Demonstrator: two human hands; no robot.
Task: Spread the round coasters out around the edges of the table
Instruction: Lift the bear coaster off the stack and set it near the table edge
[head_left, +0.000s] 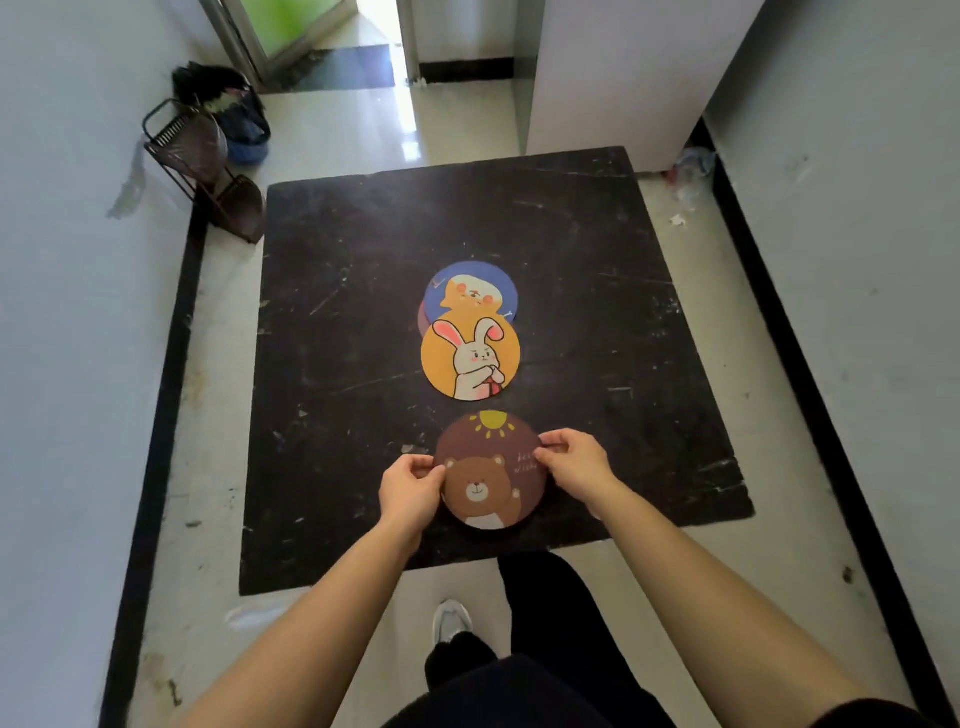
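- table (363, 312): dark, matt, scratched top
- bear coaster (488, 467): smooth, matt printed face
- floor tiles (457, 119): glossy, reflective
- wire rack (192, 150): dark metal

dark wire rack (200, 156) by left wall; blue basin (248, 148) behind it; crumpled plastic (691, 171) far right.

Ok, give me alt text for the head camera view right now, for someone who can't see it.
Both hands, left hand and right hand, grip the sides of a brown bear coaster near the front edge of a dark square table. Behind it, mid-table, a yellow rabbit coaster overlaps a blue coaster.
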